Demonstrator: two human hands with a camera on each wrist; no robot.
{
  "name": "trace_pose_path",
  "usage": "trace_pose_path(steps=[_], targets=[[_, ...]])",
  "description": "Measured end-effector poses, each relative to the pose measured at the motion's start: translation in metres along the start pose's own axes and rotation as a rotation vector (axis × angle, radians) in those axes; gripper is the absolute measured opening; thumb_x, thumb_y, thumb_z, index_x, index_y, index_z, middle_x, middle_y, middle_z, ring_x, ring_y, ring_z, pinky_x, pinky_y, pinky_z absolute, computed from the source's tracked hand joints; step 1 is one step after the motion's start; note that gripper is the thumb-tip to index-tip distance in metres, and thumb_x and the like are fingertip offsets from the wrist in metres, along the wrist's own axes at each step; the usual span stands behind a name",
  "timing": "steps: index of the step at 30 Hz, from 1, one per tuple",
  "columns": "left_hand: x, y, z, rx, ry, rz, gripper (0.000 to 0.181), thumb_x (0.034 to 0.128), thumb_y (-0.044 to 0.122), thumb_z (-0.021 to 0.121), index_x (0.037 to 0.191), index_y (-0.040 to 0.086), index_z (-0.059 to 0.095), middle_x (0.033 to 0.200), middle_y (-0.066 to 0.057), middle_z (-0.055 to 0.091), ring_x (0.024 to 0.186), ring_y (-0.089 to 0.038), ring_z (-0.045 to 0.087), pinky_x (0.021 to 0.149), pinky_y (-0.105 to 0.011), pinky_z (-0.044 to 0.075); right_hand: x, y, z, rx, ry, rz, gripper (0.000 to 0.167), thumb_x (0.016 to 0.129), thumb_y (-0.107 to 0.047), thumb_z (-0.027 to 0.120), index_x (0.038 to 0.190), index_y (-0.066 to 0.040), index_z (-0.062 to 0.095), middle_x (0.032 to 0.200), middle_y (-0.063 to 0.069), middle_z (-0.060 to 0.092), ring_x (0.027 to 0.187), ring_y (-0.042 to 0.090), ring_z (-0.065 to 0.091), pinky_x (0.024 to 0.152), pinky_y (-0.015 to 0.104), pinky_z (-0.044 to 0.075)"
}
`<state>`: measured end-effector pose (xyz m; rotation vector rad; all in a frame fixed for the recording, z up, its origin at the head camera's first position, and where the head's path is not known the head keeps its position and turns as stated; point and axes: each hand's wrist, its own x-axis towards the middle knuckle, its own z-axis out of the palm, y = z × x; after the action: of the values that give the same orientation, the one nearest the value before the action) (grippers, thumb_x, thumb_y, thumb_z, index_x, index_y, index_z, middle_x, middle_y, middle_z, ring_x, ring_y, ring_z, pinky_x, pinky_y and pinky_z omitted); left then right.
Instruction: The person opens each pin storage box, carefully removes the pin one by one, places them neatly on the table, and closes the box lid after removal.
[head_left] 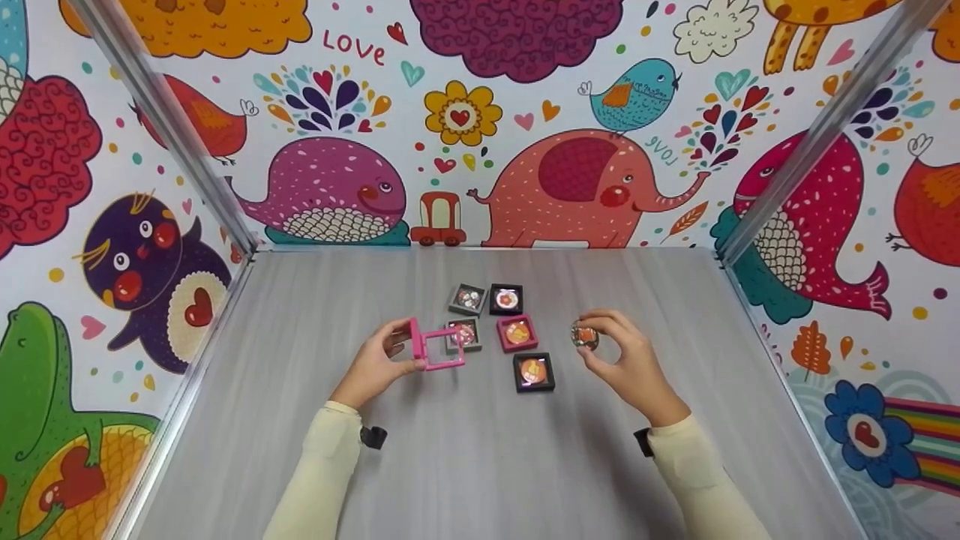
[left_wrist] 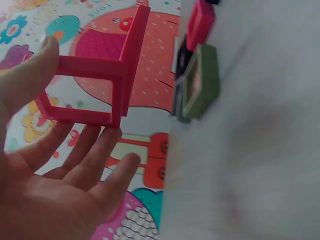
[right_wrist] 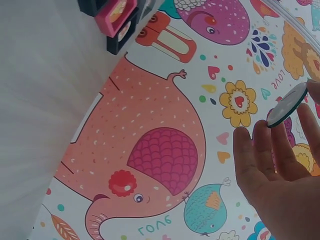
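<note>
Pink in colour, a two-part square frame (head_left: 417, 341) sits pinched between the thumb and fingers of the left hand (head_left: 381, 364), its halves at an angle. From the head, the hands are well apart above the grey desk (head_left: 465, 465); the right hand (head_left: 626, 361), on the side of the desk's right edge, pinches a round disc (head_left: 584, 335) with orange on its face. Between them, toward the far edge, lie five square boxes: a grey box (head_left: 469, 298) and a black box (head_left: 506, 299) farthest, then a second grey box (head_left: 468, 334), partly behind the frame, and a pink box (head_left: 517, 332), with another black box (head_left: 534, 372) nearest. Each shows a round picture.

In the left wrist view, thumb and fingertips clasp the frame from opposite sides, clear of the desk surface.

In the right wrist view, the disc is tilted, its pale side showing, held at the fingertips; the thumb is partly cut off.
</note>
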<state>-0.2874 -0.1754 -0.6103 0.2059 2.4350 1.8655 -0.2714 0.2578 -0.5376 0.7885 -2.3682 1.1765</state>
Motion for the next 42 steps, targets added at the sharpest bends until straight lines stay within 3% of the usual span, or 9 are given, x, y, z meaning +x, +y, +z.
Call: trace_pose_path(steps=[6, 12, 17, 24, 32, 42], targets=[[0.017, -0.026, -0.015, -0.009, -0.012, -0.079, 0.086, 0.0888, 0.007, 0.091, 0.161, 0.002, 0.045, 0.156, -0.024, 0.053, 0.143, -0.042, 0.054, 0.113, -0.047, 0.049, 0.001, 0.013, 0.004, -0.01, -0.007, 0.01, 0.039, 0.09, 0.005, 0.085, 0.125, -0.01, 0.075, 0.134, 0.005, 0.068, 0.124, 0.022, 0.063, 0.106, 0.023, 0.049], [0.032, -0.047, -0.025, -0.079, -0.036, -0.09, 0.083, 0.0906, -0.007, 0.085, 0.161, -0.006, 0.04, 0.157, -0.029, 0.047, 0.146, -0.044, 0.049, 0.115, -0.047, 0.047, 0.001, 0.021, 0.006, -0.061, -0.04, 0.032, 0.036, 0.091, 0.002, 0.086, 0.123, -0.011, 0.076, 0.134, 0.003, 0.067, 0.126, 0.02, 0.061, 0.109, 0.035, 0.048], [0.034, -0.057, -0.029, -0.071, -0.042, -0.095, 0.082, 0.0913, -0.01, 0.082, 0.16, -0.009, 0.038, 0.159, -0.03, 0.044, 0.15, -0.045, 0.043, 0.113, -0.047, 0.049, 0.003, 0.029, 0.009, -0.073, -0.047, 0.023, 0.035, 0.09, 0.003, 0.086, 0.121, -0.011, 0.076, 0.131, 0.008, 0.069, 0.125, 0.023, 0.06, 0.107, 0.039, 0.048], [0.034, -0.063, -0.031, -0.057, -0.016, -0.107, 0.079, 0.0941, -0.009, 0.079, 0.161, -0.01, 0.038, 0.161, -0.032, 0.044, 0.151, -0.046, 0.042, 0.114, -0.046, 0.048, 0.006, 0.042, 0.014, -0.064, -0.044, 0.043, 0.032, 0.091, 0.004, 0.085, 0.118, -0.01, 0.077, 0.128, 0.011, 0.07, 0.122, 0.024, 0.06, 0.103, 0.043, 0.05], [0.035, -0.065, -0.033, -0.053, 0.008, -0.13, 0.078, 0.0968, -0.007, 0.077, 0.163, -0.009, 0.035, 0.163, -0.031, 0.041, 0.153, -0.045, 0.04, 0.119, -0.052, 0.042, 0.011, 0.062, 0.023, -0.084, -0.086, 0.084, 0.027, 0.093, 0.001, 0.084, 0.116, -0.009, 0.076, 0.124, 0.004, 0.07, 0.116, 0.027, 0.063, 0.098, 0.049, 0.053], [0.033, -0.066, -0.03, -0.072, 0.015, -0.119, 0.08, 0.0958, -0.006, 0.079, 0.163, -0.009, 0.035, 0.162, -0.031, 0.042, 0.151, -0.046, 0.041, 0.121, -0.055, 0.039, 0.015, 0.098, 0.039, -0.111, -0.177, 0.194, 0.027, 0.089, 0.005, 0.084, 0.113, -0.006, 0.075, 0.117, 0.01, 0.069, 0.11, 0.032, 0.063, 0.092, 0.052, 0.055]])
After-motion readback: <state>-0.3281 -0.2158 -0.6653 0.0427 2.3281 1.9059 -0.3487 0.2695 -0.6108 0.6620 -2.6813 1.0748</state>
